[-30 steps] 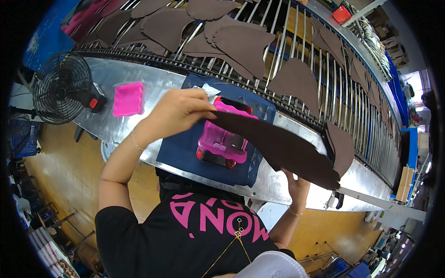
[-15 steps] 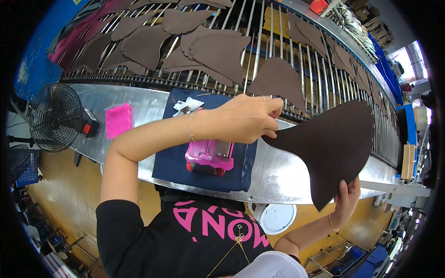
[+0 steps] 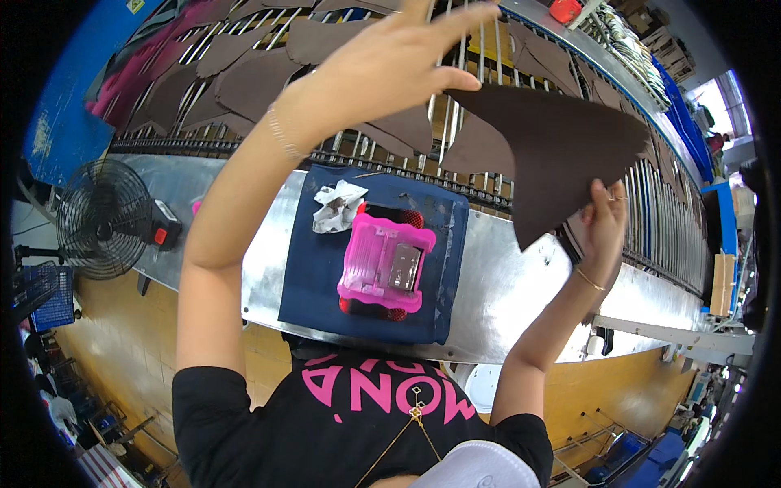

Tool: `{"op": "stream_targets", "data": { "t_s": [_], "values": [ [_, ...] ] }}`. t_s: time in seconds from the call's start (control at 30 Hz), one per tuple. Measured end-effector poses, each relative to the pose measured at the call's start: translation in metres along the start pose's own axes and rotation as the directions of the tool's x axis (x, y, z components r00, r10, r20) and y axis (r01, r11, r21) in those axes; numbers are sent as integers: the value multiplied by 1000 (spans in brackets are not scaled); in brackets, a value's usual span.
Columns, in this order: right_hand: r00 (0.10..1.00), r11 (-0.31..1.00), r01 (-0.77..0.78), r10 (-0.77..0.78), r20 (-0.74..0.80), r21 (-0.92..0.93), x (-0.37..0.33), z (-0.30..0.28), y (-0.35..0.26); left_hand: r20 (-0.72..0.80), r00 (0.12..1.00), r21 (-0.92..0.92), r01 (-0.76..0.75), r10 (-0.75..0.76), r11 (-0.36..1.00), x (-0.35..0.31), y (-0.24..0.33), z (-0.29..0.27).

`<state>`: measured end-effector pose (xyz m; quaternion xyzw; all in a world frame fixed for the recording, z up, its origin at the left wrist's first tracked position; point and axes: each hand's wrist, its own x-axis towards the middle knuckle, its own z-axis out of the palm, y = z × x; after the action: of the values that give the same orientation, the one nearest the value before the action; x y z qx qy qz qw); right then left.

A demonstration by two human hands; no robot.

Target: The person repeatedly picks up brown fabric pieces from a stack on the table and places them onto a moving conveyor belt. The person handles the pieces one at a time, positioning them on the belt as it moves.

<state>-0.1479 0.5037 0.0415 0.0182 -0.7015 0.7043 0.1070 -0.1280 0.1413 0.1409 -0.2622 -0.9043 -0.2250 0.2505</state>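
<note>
Panel (image 3: 569, 134), dark brown, hangs over the rod rack (image 3: 671, 224), pinched by the right hand (image 3: 606, 215); the left hand (image 3: 390, 61) is spread wide at its narrow tip, contact unclear. Nearer, 1 pink tray (image 3: 366, 264) sits on a blue mat (image 3: 313, 297) on the bench (image 3: 504, 297).

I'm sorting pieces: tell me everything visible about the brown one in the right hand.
The brown piece is a thin, matte sheet, perhaps leather, flaring from a narrow left corner to a notched right edge. Raised, it overlaps metal rods in view. The right hand pinches its lower edge; the left hand is near the corner, contact unclear.
</note>
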Motion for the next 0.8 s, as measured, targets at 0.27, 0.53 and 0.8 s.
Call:
{"op": "stream_targets", "data": {
  "t_s": [0.27, 0.53, 0.8],
  "values": [
    [937, 869, -286, 341, -70, 404, 35, 54, 140, -54, 940, -290, 307, -336, 906, -76, -42, -16],
    [881, 828, -399, 465, -85, 393, 58, 86, 191, 79, 816, -268, 571, -573, 776, -144, -52, -26],
    [913, 930, -346, 364, -183, 124, 25, 58, 154, 98, 796, -244, 601, -597, 761, -166, -43, -25]
  ]
}}
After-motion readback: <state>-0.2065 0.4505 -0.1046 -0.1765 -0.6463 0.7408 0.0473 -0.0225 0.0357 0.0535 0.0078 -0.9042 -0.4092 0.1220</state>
